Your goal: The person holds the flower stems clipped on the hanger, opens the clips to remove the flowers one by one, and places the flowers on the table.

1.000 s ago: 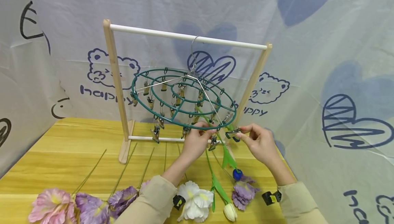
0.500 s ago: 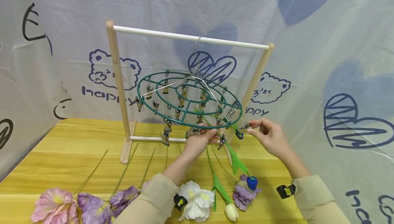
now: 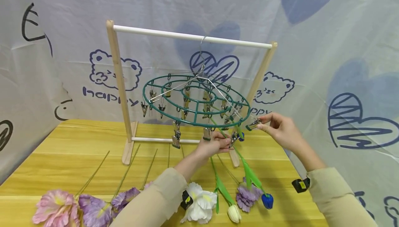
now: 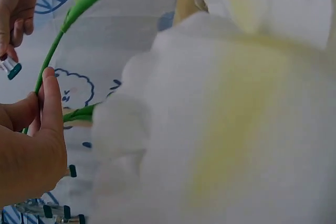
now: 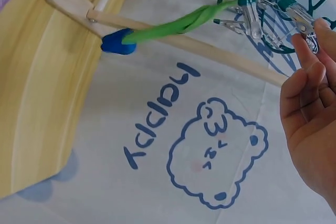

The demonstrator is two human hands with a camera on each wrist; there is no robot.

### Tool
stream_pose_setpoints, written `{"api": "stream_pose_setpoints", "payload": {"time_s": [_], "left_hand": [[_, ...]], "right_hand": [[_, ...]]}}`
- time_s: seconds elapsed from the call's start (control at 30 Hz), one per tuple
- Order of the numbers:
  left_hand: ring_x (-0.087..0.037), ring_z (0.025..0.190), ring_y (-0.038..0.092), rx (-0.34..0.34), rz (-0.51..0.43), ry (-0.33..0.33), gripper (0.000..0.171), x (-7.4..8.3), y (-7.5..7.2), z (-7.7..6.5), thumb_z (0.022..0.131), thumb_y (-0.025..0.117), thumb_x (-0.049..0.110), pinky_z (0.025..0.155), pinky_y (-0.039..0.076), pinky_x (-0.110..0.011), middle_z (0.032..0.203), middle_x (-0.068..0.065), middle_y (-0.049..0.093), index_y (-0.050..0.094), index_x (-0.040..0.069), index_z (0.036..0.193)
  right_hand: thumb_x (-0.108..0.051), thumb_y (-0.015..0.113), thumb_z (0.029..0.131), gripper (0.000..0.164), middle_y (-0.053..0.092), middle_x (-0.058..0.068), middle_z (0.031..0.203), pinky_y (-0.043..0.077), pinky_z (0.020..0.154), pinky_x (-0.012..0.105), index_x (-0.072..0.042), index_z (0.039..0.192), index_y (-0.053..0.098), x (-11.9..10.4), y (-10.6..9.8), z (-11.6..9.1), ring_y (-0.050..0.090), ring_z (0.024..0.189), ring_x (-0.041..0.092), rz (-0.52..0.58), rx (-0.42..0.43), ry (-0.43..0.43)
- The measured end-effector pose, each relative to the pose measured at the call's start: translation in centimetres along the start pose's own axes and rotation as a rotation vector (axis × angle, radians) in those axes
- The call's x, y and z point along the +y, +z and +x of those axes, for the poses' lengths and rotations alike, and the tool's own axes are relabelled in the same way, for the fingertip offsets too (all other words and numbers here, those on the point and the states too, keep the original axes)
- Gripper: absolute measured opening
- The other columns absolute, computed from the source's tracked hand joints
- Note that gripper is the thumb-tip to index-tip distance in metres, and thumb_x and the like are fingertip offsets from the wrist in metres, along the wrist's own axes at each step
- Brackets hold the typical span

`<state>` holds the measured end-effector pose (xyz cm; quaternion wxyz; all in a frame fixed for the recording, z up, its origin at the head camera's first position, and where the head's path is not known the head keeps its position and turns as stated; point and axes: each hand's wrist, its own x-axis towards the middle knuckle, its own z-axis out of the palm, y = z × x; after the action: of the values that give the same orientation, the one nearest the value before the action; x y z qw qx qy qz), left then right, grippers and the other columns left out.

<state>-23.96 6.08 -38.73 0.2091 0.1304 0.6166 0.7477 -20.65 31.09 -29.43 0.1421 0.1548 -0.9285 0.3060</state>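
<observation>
My left hand (image 3: pixel 215 143) pinches the green stem of a blue tulip (image 3: pixel 267 201) below the front of the green ring hanger (image 3: pixel 194 119). Thumb and fingers on that stem (image 4: pixel 51 51) show in the left wrist view. The tulip's head points down and toward me over the table. My right hand (image 3: pixel 280 128) pinches a metal clip (image 3: pixel 254 124) just outside the hanger's right rim; the same clip (image 5: pixel 299 17) is between the fingertips in the right wrist view. Another blue tulip (image 5: pixel 118 43) hangs head down from the hanger, behind my left hand in the head view.
The hanger hooks over the white bar (image 3: pixel 187 37) of a wooden stand (image 3: pixel 120 81), several clips dangling from it. On the yellow table (image 3: pixel 46 157) lie a pink flower (image 3: pixel 56 208), purple flowers (image 3: pixel 95 209), a white flower (image 3: pixel 201 202) and a white tulip (image 3: pixel 233 214).
My right hand has drawn the clip to the right, and the hanger has swung and turned that way. My left hand moved slightly right; the held tulip's head moved right and toward me.
</observation>
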Motion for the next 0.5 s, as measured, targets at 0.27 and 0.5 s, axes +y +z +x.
{"api": "stream_pose_setpoints", "payload": {"time_s": [0.27, 0.5], "left_hand": [[-0.033, 0.105, 0.075, -0.061, -0.006, -0.143, 0.016, -1.0, 1.9, 1.7, 0.105, 0.059, 0.001, 0.09, 0.062, -0.035, 0.116, -0.02, 0.072, 0.063, -0.01, 0.116], [-0.038, 0.113, 0.07, -0.05, -0.067, -0.221, 0.016, -2.2, 2.7, 3.7, 0.104, 0.056, -0.005, 0.089, 0.062, -0.032, 0.119, -0.023, 0.07, 0.06, -0.013, 0.117]], "right_hand": [[-0.014, 0.073, 0.1, 0.022, 0.067, 0.012, 0.081, 0.037, 0.047, 0.025, -0.001, 0.117, 0.071, 0.3, -1.3, 0.2, 0.043, 0.056, 0.014, -0.031, 0.013, -0.022], [-0.02, 0.072, 0.101, 0.023, 0.074, 0.014, 0.104, 0.036, 0.046, 0.026, -0.004, 0.118, 0.072, 0.3, -1.8, 0.2, 0.043, 0.055, 0.013, -0.044, -0.013, -0.013]]}}
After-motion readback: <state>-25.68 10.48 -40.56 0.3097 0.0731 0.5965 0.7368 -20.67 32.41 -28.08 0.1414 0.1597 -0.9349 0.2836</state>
